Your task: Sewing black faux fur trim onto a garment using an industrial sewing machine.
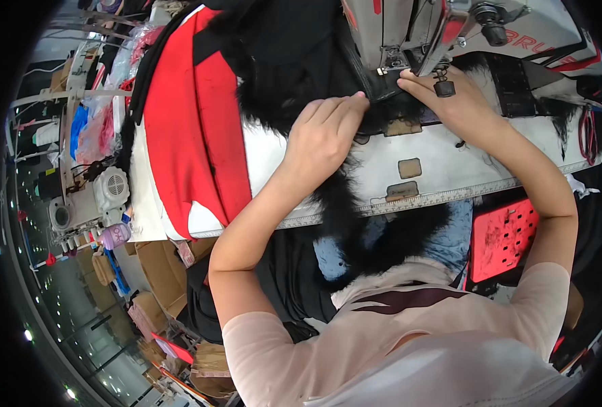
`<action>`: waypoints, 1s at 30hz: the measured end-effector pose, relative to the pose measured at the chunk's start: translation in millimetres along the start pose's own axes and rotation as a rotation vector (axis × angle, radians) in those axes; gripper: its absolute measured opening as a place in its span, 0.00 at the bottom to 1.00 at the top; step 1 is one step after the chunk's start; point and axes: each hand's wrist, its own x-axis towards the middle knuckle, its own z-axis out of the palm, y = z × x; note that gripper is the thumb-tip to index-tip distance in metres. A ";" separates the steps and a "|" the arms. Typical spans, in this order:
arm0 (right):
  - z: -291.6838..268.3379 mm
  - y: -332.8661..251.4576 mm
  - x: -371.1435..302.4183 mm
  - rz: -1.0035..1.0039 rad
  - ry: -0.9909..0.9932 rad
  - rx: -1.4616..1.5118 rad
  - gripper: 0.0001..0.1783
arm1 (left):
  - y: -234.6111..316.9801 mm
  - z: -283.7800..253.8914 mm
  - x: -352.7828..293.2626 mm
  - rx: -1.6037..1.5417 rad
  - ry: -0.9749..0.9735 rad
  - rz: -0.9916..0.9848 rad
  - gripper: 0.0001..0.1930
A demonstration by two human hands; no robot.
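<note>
Under the needle of a sewing machine [399,61] lies a black garment piece [307,47] with black fur trim [260,95]. My left hand [324,136] is at the left of the needle, its fingers bent together over the fur-edged cloth and its fingertips close to the seam. My right hand [453,98] is just right of the presser foot, thumb and forefinger pinching the black cloth edge; its other fingers are partly hidden behind machine parts. From under my left hand a strip of fur hangs over the table edge toward my lap.
Red cloth [179,136] drapes over the white table [267,156] on the left. A ruler strip [450,197] runs along the front edge. A red perforated plastic piece [504,237] is below at right. Scissors [588,136] lie at far right; cardboard boxes [158,271] stand lower left.
</note>
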 end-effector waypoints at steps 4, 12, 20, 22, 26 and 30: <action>0.6 1.1 4.6 -0.025 0.106 0.012 0.26 | -1.4 -1.4 11.4 0.040 0.057 -0.025 0.21; 2.6 4.6 10.8 0.128 0.101 0.075 0.17 | -15.5 15.3 29.3 0.217 0.148 0.075 0.15; 6.9 4.7 0.8 0.137 0.245 -0.045 0.15 | -7.8 25.4 38.0 0.233 0.234 0.108 0.08; -0.5 2.9 5.9 0.086 0.187 -0.105 0.15 | -9.4 22.9 34.3 0.188 0.235 0.084 0.09; 13.6 12.4 9.3 -0.100 0.293 -0.036 0.12 | -7.9 23.2 30.9 0.157 0.198 0.018 0.13; 16.5 13.4 13.6 0.049 0.228 0.112 0.10 | -5.8 25.1 32.1 0.226 0.141 -0.003 0.15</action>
